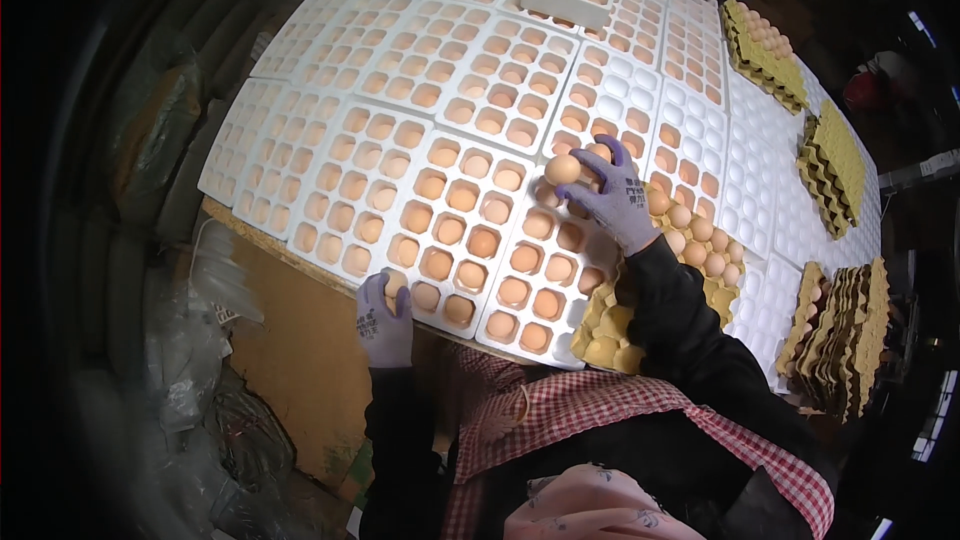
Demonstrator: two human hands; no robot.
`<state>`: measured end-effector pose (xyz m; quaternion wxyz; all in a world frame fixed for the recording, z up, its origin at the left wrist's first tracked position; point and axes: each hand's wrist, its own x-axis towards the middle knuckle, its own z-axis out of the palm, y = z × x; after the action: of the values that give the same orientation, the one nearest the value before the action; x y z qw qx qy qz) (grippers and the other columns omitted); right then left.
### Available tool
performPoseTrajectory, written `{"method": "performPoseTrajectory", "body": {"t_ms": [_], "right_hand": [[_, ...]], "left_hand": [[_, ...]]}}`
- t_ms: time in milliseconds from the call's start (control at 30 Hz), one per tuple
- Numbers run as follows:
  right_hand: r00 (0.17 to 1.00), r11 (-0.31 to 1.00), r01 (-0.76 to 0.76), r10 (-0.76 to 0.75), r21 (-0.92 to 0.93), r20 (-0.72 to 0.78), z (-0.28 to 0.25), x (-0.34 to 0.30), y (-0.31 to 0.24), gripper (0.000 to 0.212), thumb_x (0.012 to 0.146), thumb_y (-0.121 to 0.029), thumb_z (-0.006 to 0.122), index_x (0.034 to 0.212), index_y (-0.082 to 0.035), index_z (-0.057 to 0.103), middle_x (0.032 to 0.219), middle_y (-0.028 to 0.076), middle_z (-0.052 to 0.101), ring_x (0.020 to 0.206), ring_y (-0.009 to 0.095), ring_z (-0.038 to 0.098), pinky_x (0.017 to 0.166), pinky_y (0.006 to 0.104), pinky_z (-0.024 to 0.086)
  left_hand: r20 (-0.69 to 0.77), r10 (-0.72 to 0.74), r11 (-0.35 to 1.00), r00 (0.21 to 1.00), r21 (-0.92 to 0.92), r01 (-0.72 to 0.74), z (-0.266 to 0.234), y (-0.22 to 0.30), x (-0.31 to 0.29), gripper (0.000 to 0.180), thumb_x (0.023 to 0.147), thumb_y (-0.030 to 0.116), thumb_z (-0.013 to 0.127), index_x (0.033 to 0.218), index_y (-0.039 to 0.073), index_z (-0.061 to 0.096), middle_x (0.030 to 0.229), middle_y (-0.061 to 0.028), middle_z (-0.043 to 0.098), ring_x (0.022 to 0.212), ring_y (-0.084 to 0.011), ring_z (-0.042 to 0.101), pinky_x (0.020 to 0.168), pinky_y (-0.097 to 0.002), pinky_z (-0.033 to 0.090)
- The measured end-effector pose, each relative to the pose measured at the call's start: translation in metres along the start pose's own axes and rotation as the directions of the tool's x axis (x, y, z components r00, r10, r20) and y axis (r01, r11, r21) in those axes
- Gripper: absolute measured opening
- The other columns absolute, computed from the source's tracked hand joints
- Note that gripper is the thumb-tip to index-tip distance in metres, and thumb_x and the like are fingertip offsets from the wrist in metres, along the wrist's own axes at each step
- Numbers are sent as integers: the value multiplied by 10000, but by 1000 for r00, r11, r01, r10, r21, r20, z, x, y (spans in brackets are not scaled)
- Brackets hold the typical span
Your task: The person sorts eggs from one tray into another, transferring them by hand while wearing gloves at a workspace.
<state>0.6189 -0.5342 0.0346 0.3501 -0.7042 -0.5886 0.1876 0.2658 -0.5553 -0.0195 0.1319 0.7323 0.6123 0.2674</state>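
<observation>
One egg [397,286] is held by the left hand [384,328], its gloved fingers curled closely around it, at the near edge of the tabletop [278,248]. A second egg [562,170] is gripped by the half-curled right hand [615,195], over the white foam trays [513,318] farther from that edge; whether a third egg [600,152] by its fingertips is held cannot be told. One partly filled pulp tray [606,332] is set under the right forearm [670,305], and three pulp-tray stacks [836,172] are lined along the tabletop's right edge.

Smooth brown egg [562,169], above and right of frame centre; paler egg [397,283], lower left of centre; white foam trays [453,173], pocketed, holding eggs, flat mid-frame.
</observation>
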Motion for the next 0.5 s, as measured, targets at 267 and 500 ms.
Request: {"method": "performPoseTrajectory", "body": {"t_ms": [267,500], "right_hand": [[969,854,-233,163,-464,-187,-36,120,103,439,850,-413,579,1243,-218,582,1246,104,512,1017,300,583,878,370,480],[957,902,-170,54,-396,-286,-30,182,120,345,875,-377,549,1124,-156,637,1112,63,620,1058,281,561,892,378,457]], "left_hand": [[180,-69,967,981,-229,111,-1,16,42,119,865,114,574,904,19,634,924,-124,635,936,-312,583,800,-392,472],[312,-107,747,944,-601,283,61,49,105,264,873,81,568,1115,-17,606,1054,-118,596,924,-244,575,831,-342,474]]}}
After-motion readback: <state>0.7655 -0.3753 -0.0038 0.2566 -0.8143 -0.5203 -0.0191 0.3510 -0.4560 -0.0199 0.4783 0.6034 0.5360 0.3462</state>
